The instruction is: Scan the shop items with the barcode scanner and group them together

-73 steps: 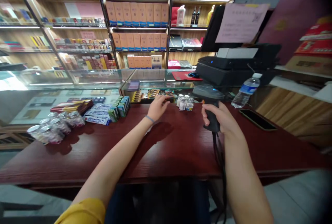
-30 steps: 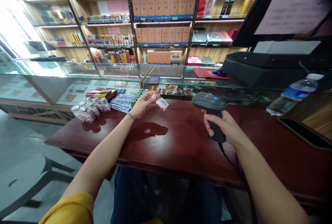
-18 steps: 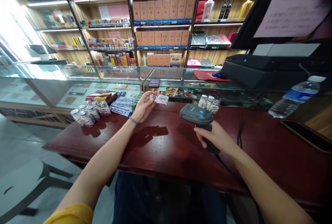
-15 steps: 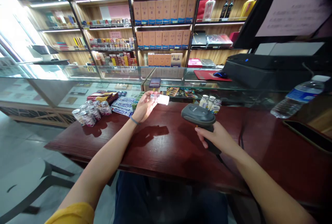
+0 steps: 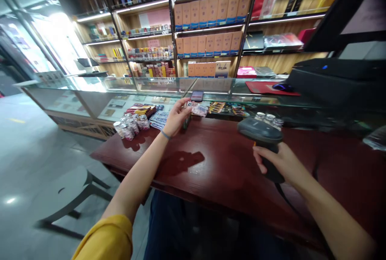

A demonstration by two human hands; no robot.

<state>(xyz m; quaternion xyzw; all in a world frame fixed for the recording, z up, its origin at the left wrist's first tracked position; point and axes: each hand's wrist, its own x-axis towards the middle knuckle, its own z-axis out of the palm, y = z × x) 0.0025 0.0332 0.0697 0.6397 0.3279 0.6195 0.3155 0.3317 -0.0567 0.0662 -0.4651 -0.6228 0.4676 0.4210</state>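
My left hand [image 5: 176, 118] has its fingers closed around the capped end of a small clear jar [image 5: 199, 109]. Pale pieces show inside the jar, which lies tilted on its side in the air above the table's far edge. In my right hand [image 5: 276, 161] is a black barcode scanner [image 5: 259, 130], gripped by its handle, its head toward the left. Behind the scanner stand a few similar capped jars [image 5: 270, 118], partly hidden. More small jars with pink contents [image 5: 131, 125] stand grouped at the left end of the table.
The dark red table [image 5: 217, 159] meets a glass display counter [image 5: 169, 85]. Blue-white sachets [image 5: 159, 118] lie beside the left jars. A black machine [image 5: 334, 77], a mouse [image 5: 282, 87] and a plastic bottle [image 5: 376, 137] are to the right. A grey stool [image 5: 64, 195] stands left.
The view has turned left, so the scene sits further right. My left hand has raised the jar and turned it, so its pale contents now show. My right hand still holds the scanner.
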